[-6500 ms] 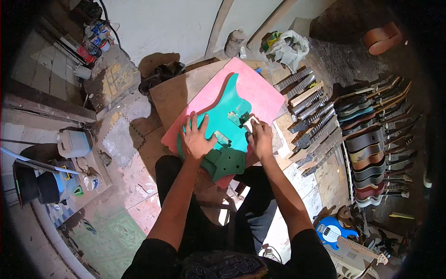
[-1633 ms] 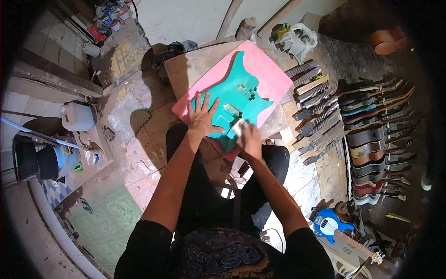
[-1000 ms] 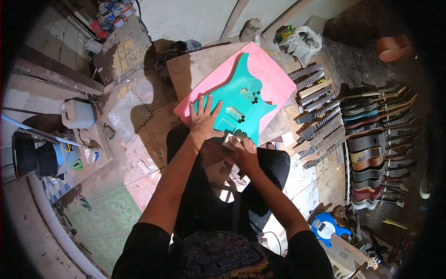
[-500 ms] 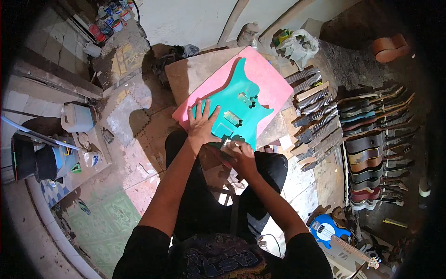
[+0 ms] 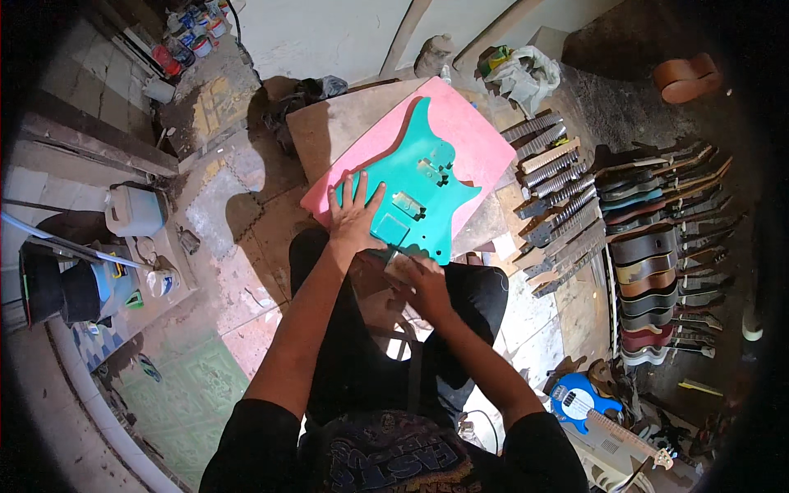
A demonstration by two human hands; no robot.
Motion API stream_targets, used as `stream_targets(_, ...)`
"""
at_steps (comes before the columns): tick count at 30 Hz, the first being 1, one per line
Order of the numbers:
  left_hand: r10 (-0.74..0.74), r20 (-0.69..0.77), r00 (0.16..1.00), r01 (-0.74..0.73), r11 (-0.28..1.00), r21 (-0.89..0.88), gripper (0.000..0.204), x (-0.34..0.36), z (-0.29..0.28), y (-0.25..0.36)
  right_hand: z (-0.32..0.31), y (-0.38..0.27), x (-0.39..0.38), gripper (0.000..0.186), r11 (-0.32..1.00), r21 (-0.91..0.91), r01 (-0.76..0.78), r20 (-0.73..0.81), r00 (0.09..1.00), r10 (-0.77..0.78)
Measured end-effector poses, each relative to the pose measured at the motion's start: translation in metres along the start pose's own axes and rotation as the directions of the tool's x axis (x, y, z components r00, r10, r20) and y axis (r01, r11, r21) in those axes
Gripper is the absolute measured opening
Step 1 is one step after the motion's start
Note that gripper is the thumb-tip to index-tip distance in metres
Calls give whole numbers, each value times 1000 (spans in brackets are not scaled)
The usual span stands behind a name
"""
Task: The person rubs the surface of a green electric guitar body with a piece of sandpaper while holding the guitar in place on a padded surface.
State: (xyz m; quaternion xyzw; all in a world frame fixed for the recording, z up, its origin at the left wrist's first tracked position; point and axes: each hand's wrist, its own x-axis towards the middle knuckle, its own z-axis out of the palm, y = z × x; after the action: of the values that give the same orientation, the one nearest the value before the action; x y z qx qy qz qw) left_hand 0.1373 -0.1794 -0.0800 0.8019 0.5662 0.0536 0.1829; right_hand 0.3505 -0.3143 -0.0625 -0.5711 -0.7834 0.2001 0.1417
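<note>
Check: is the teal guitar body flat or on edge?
Flat: the teal guitar body shows its broad face upward on the pink board, left hand spread on it.

Hands, two: left hand [image 5: 353, 226], right hand [image 5: 425, 283]. Teal guitar body [image 5: 407, 182]: one. Pale block [image 5: 398, 266]: one. Pink board [image 5: 477, 131]: one. Blue electric guitar [image 5: 582, 400]: one. Brown guitar body [image 5: 686, 78]: one. White jug [image 5: 131, 211]: one. Pale plastic bag [image 5: 530, 78]: one. Loose guitar necks [image 5: 552, 174]: at least seven. Guitars in the row [image 5: 649, 269]: at least seven; the exact number is hard to tell.
</note>
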Motion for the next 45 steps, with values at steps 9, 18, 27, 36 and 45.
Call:
stream_targets(9,-20,108,994,21,1000,-10,153,5,-5,3,-26,54,42,62,986,57,-156,-233,958,165)
stream_targets(18,-96,111,989,102,994,-48,149,8,6,0,-21,48,13,57,989,-96,-116,-173,980,98)
stream_targets(27,-401,-144,905,370,907,-201,127,27,13,72,-64,58,-5,59,951,164,-261,-349,887,303)
stream_targets(36,22,-119,993,-31,996,-80,112,17,19,51,-57,61,-7,59,947,168,-274,-383,867,319)
stream_targets(45,103,-14,995,-104,991,-81,106,4,3,28,-57,71,2,60,936,206,-284,-413,842,346)
